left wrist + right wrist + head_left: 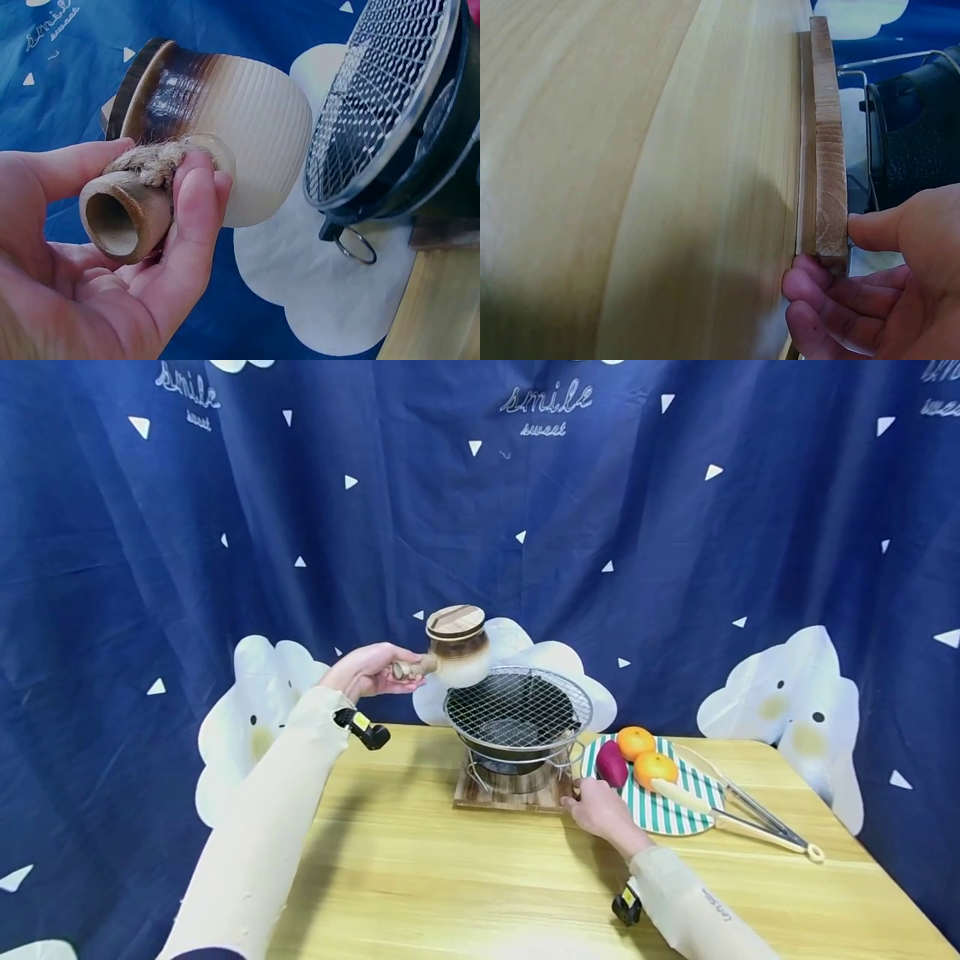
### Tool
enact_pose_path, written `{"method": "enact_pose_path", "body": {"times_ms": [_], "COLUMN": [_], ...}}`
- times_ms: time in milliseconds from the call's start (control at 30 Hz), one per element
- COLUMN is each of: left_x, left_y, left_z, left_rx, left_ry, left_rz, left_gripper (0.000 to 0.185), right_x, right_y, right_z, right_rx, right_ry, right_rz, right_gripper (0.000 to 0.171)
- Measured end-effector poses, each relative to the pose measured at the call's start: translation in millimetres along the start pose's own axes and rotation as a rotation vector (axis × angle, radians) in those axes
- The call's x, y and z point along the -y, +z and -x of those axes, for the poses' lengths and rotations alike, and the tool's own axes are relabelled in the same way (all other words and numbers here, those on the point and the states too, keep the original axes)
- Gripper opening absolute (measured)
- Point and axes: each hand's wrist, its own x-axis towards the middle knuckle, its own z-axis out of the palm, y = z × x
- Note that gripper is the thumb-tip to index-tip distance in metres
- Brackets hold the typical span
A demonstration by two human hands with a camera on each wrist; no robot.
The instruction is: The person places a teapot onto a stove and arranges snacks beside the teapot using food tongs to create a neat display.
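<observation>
— What does the head view show?
— A blue curtain [675,568] behind a wooden table [420,868]. The left hand [366,670] holds a pot [457,647] up beside the grill [517,710].
— And the left wrist view?
— Its fingers [196,206] curl round the pot's handle [124,217].
— The right wrist view?
— The right hand [877,300] pinches the corner of the wooden board [826,142] under the grill.

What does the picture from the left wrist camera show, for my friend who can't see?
A left hand holds a ribbed cream and brown clay pot by its hollow, rope-wrapped side handle. Beside it on the right is a small black grill with a wire mesh top, against a blue curtain.
</observation>
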Motion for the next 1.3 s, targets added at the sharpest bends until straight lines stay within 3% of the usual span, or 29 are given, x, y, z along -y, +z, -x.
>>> {"method": "enact_pose_path", "body": {"times_ms": [433, 933, 1300], "left_x": [-4.6, -3.9, -3.4], "left_y": [13.5, 28.5, 36.3], "left_z": [-16.4, -32.0, -43.2], "left_rx": [0.01, 0.005, 0.002], "left_ry": [-0.004, 0.009, 0.01], "left_rz": [-0.039, -0.086, -0.087], "left_gripper": [0.014, 0.014, 0.012], "right_x": [0.6, -0.6, -1.6], "right_y": [2.8, 1.8, 2.2], "right_z": [-2.0, -0.4, -0.4], "right_rx": [-0.008, -0.015, -0.027], "right_ry": [0.018, 0.027, 0.017], "right_rz": [-0.007, -0.003, 0.004], "right_gripper": [0.02, 0.033, 0.028]}}
